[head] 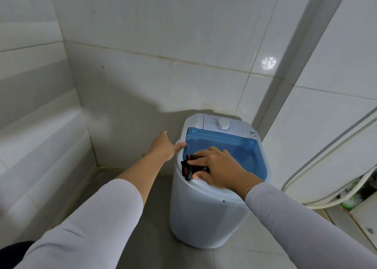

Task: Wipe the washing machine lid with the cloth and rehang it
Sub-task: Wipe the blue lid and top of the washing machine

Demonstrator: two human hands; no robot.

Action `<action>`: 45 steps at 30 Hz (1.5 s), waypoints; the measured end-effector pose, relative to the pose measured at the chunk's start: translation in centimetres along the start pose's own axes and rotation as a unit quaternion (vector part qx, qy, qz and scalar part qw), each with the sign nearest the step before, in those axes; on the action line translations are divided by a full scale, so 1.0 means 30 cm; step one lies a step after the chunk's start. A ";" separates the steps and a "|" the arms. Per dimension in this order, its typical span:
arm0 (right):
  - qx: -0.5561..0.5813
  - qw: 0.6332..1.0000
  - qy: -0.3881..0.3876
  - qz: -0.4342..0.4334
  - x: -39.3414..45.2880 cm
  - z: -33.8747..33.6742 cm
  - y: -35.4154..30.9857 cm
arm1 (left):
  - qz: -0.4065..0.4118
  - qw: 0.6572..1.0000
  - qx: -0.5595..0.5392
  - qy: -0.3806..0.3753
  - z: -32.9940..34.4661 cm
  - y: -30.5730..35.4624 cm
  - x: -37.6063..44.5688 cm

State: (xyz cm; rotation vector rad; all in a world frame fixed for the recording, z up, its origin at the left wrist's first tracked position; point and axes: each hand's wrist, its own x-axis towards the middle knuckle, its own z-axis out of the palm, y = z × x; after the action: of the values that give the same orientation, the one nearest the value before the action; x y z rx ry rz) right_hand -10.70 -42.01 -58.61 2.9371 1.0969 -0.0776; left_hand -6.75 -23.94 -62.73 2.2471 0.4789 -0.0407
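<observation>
Small white washing machine stands on a grey floor in a tiled corner. Blue see-through lid is closed on top, white dial on the panel behind it. Right hand lies flat on a dark cloth with red marks, fingers spread and mostly straight, pressing it onto the lid's front-left edge and the white rim. Cloth is bunched, partly under the fingers, one end hanging over the rim. Left hand is open, fingers straight, thumb touching the machine's left rim beside the lid. Both arms in light long sleeves. White hose runs down the right wall.
</observation>
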 end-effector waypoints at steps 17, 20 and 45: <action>-0.010 1.000 0.005 0.027 -0.132 -0.001 0.058 | -0.003 0.999 0.009 -0.047 0.001 0.023 -0.132; -0.010 0.999 0.010 0.036 -0.157 0.004 0.077 | -0.001 0.998 0.008 -0.063 0.011 0.028 -0.150; 0.001 0.994 0.054 0.097 -0.305 0.020 0.230 | -0.024 0.997 0.005 -0.066 0.030 0.022 -0.158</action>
State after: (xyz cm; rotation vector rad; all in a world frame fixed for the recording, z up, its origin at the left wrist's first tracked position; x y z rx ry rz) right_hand -13.11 -53.22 -58.84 3.0647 0.8140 0.0823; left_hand -10.79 -26.54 -61.98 2.2258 0.4620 -0.2165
